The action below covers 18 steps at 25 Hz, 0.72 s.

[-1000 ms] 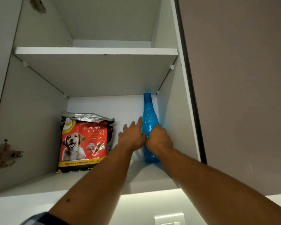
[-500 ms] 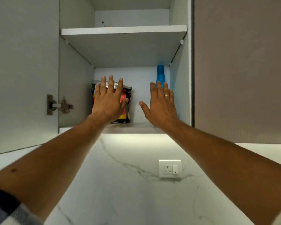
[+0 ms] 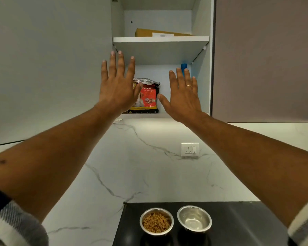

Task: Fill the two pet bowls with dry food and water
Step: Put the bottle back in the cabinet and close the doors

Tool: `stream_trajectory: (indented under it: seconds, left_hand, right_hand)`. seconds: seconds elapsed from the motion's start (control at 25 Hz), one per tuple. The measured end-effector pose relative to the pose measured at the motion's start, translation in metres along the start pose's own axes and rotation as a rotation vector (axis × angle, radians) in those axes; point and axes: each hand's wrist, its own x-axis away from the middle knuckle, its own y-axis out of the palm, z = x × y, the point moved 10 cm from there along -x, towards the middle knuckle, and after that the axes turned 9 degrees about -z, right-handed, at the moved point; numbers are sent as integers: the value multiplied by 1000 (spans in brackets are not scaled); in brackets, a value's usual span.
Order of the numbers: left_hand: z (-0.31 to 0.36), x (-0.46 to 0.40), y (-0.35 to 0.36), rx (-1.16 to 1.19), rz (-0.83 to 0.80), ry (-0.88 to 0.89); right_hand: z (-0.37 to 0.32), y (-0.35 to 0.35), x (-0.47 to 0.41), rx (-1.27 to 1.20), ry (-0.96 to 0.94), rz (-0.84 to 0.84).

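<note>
Two steel pet bowls stand side by side on a black counter at the bottom of the view. The left bowl (image 3: 156,221) holds brown dry food; the right bowl (image 3: 194,218) looks to hold clear water. In the open wall cupboard, a red puppy food bag (image 3: 148,96) stands on the lower shelf, and a blue bottle (image 3: 184,66) shows only its top behind my fingers. My left hand (image 3: 118,86) and my right hand (image 3: 183,97) are raised in front of the cupboard, fingers spread, holding nothing.
The open cupboard door (image 3: 48,64) fills the left side; a closed door (image 3: 265,59) is on the right. A brown flat package (image 3: 160,32) lies on the upper shelf. A wall socket (image 3: 190,149) sits on the marble backsplash above the black counter (image 3: 238,226).
My hands let go of the blue bottle on the shelf and drew back, now spread open. The view has dropped, so the two bowls on the counter have come into sight.
</note>
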Motion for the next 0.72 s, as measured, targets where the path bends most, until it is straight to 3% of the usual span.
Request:
stream_trajectory:
  seconds: [0.48, 0.72]
  left_hand:
    - [-75, 73, -145, -160, 66, -79]
    - [-102, 106, -207, -185, 247, -214]
  right_hand:
    - [-42, -103, 70, 14, -53, -30]
    - [-57, -114, 105, -55, -97, -59]
